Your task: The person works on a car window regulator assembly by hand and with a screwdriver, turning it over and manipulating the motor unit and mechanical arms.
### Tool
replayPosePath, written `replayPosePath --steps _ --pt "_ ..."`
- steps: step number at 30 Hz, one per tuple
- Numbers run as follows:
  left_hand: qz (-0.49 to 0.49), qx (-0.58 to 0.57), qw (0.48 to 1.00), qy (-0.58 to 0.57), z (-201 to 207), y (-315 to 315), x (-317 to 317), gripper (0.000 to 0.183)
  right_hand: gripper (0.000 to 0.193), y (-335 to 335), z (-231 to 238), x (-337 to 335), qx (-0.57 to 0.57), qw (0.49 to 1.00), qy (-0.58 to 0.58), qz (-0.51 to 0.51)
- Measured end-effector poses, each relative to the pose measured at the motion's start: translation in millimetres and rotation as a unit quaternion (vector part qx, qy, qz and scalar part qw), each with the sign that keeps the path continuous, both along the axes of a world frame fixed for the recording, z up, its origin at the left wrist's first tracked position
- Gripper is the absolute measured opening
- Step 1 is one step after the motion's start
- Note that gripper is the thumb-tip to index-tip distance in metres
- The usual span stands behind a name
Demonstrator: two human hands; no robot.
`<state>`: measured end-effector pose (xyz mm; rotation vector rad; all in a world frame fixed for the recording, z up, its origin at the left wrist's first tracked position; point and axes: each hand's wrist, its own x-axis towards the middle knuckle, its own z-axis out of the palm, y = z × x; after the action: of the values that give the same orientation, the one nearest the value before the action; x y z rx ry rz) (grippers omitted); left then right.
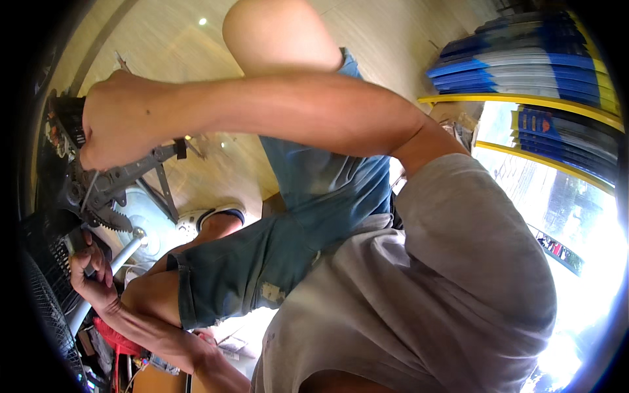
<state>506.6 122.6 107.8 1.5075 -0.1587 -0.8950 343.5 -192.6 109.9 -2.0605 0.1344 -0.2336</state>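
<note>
A dark metal window regulator [108,196], with a toothed sector and crossing arms, stands at the left. My right hand [121,121] is closed in a fist over its upper end. A thin metal shaft [90,190] shows below that fist; whatever the fingers grip is hidden behind the hand. Lower down, my left hand [93,268] has its fingers curled around a dark piece just under the toothed sector. I cannot tell whether this piece belongs to the regulator.
Behind the regulator are a round pale base [141,219] and a slanting white pole [128,252]. A black wire grille [49,314] lies at the lower left, near a red item [118,337]. Yellow-edged shelves [524,99] hold stacked blue packages [517,62] at the right.
</note>
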Motion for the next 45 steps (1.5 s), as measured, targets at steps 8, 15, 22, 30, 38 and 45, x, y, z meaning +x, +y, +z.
replayPosePath --steps 8,15,22,30,38,45 --pt "0.002 -0.006 1.000 0.000 7 5 0 0.035 0.044 14 -16 6 -0.047 0.991 0.014 0.128" --pt "0.039 0.009 0.999 -0.015 7 -3 -12 0.038 0.044 15 -18 2 -0.073 0.992 -0.025 0.102" --pt "0.071 0.049 0.995 -0.054 11 -28 -32 0.032 0.031 24 -15 -10 -0.295 0.944 -0.106 0.104" --pt "0.067 0.094 0.989 -0.092 18 -32 -43 0.030 0.029 17 -10 -2 0.145 0.978 0.078 0.127" --pt "0.073 0.088 0.990 -0.080 23 -33 -49 0.023 0.029 29 -18 -13 -0.293 0.946 -0.104 0.096" --pt "0.063 0.074 0.993 -0.059 20 -32 -41 0.022 0.026 19 -6 -6 -0.034 0.989 -0.121 0.073"
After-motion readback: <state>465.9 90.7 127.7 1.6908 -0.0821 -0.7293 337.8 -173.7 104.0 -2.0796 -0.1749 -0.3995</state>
